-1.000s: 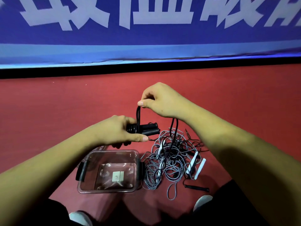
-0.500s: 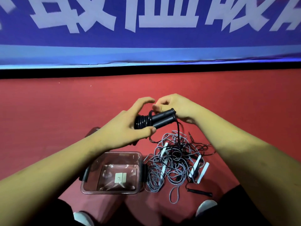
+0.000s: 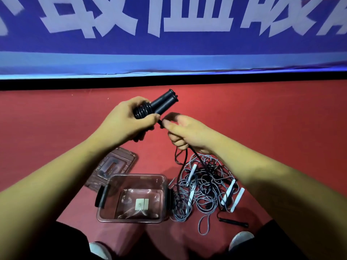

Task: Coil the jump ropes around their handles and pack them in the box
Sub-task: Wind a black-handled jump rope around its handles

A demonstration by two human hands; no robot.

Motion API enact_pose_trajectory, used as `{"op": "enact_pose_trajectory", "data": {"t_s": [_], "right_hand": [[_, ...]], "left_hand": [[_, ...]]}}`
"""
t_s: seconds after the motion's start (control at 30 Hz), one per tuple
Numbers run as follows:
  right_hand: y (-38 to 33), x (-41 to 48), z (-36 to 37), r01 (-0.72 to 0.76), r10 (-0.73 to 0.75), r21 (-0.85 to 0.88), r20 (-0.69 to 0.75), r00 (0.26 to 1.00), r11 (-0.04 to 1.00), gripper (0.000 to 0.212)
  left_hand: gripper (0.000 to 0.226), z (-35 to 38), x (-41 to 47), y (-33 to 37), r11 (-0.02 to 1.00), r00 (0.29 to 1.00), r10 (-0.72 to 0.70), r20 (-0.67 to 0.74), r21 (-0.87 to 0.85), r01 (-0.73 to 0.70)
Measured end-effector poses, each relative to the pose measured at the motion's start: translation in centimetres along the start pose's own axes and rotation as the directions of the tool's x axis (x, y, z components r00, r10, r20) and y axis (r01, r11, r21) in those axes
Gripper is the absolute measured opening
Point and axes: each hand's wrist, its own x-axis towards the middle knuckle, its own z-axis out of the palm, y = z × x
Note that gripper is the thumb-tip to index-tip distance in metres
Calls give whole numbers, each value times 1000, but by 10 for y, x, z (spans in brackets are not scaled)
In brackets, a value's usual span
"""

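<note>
The two black handles (image 3: 163,101) were held side by side in the left hand (image 3: 123,126), whose fingers were curled round them. The black rope (image 3: 142,111) was seen wound in close turns about the handles' lower part, just above the thumb. Just beside that coil the rope's free run was pinched between thumb and forefinger of the right hand (image 3: 187,136); the other fingers were curled round it. Below that hand the rope was let hang to the pile (image 3: 204,186) of grey ropes with white handles on the red floor (image 3: 262,119). The clear box (image 3: 135,175) was set open on the floor below the hands, touching the pile at its right. Its lid (image 3: 114,164) was laid just behind it to the left.
</note>
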Motion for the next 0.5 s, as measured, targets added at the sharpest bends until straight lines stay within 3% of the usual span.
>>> {"op": "enact_pose_trajectory", "data": {"t_s": [0.07, 0.13, 0.27, 0.37, 0.5], "right_hand": [[-2, -2, 1, 19, -23, -200, -17, 1000, 980, 7], [-2, -3, 2, 28, -53, -320, -68, 996, 947, 14], [-5, -7, 5, -6, -77, -432, -175, 982, 902, 26], [-10, -10, 13, -45, -37, -456, -170, 985, 889, 29], [-21, -18, 15, -19, -91, -693, -121, 988, 720, 29]], "left_hand": [[25, -6, 3, -5, 1000, 1000, -6, -21, 14, 7], [27, -9, 6, -10, 998, 1000, -18, -7, 55, 19], [32, -7, 10, -24, 972, 998, -44, 47, 234, 32], [33, -4, 13, -28, 928, 997, -41, 69, 372, 12], [36, 7, 13, -31, 815, 994, -38, 105, 579, -30]]}}
